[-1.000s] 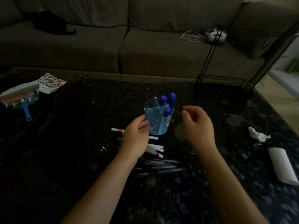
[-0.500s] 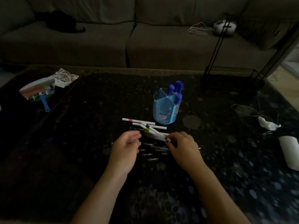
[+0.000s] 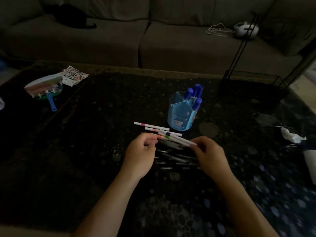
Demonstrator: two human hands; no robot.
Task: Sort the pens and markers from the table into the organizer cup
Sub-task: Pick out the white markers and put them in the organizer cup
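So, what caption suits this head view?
Both hands gather white markers beside the blue organizer cup.

A dim living room: a grey-brown sofa [image 3: 153, 40] is stretching across the far side, its seat cushions lying in shadow. A dark speckled worktop [image 3: 85, 142] is filling the foreground — glossy and catching faint reflections. At the right, a black wire rack [image 3: 249, 81] is standing on thin rods, while pale floor [image 3: 310, 77] is showing beyond it — the only bright patch.
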